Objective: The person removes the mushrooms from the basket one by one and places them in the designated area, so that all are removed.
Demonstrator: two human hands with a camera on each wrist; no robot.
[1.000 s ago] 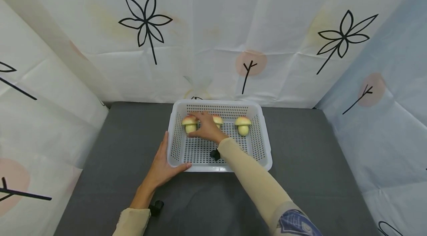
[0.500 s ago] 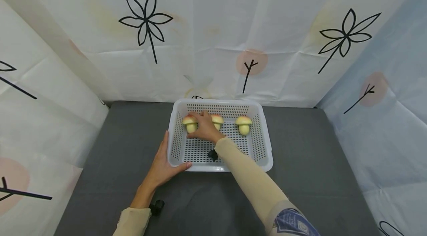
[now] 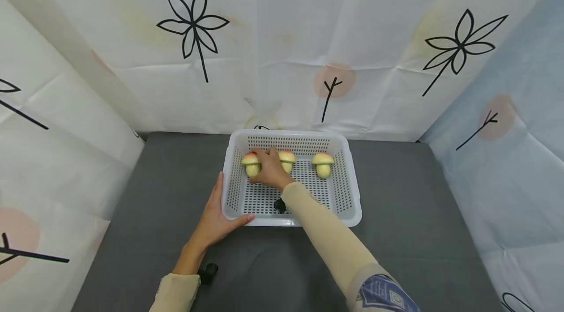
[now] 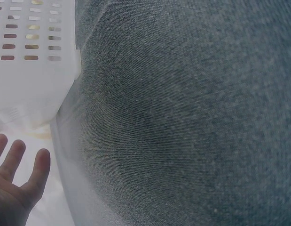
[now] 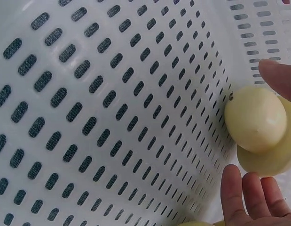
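A white perforated plastic basket (image 3: 273, 222) stands on the dark grey table. Inside it, a row of three toy mushrooms with yellow stems lies along the back: left mushroom (image 3: 251, 163), middle mushroom (image 3: 288, 157) and right mushroom (image 3: 323, 164). My right hand (image 3: 270, 171) reaches in and holds the left mushroom between thumb and fingers; the right wrist view has its pale stem (image 5: 255, 120) facing the camera. The middle mushroom is partly hidden by this hand. My left hand (image 3: 216, 223) rests at the basket's front left corner, fingers straight along the side, thumb at the front rim.
The grey tabletop (image 3: 410, 204) extends on both sides of the basket. White printed cloth (image 3: 264, 47) hangs behind it and along both sides. A small black device (image 3: 279, 205) sits at my right wrist, another device (image 3: 208, 273) at my left.
The head view has shifted slightly. My right hand stays at the left mushroom with barely any movement, and my left hand keeps its place at the basket corner.
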